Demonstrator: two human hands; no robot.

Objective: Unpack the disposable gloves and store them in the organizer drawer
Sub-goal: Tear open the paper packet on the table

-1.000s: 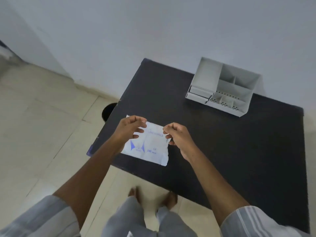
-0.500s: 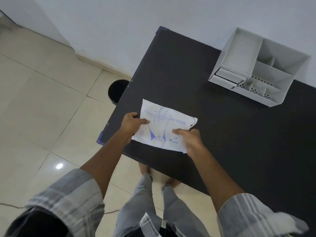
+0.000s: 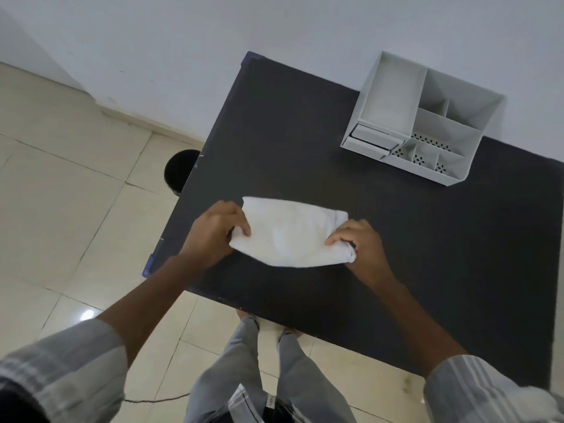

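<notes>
The white glove packet (image 3: 290, 232) is held just above the black table (image 3: 305, 141), its plain white side facing up and the blue print hidden. My left hand (image 3: 213, 230) pinches its left end and my right hand (image 3: 358, 241) pinches its right end. The packet looks blurred and slightly bowed between the hands. The white desk organizer (image 3: 424, 117) stands at the table's far right against the wall, with open top compartments and a small drawer (image 3: 370, 141) at its lower front left, pulled out slightly.
A black round bin (image 3: 180, 170) sits on the tiled floor by the table's left edge. The white wall runs behind the table. My legs and feet show below the table's near edge.
The packet was flipped over: its blue printed face showed earlier, and the plain white side is up now. Both hands kept hold of its ends. The camera tilted further down.
</notes>
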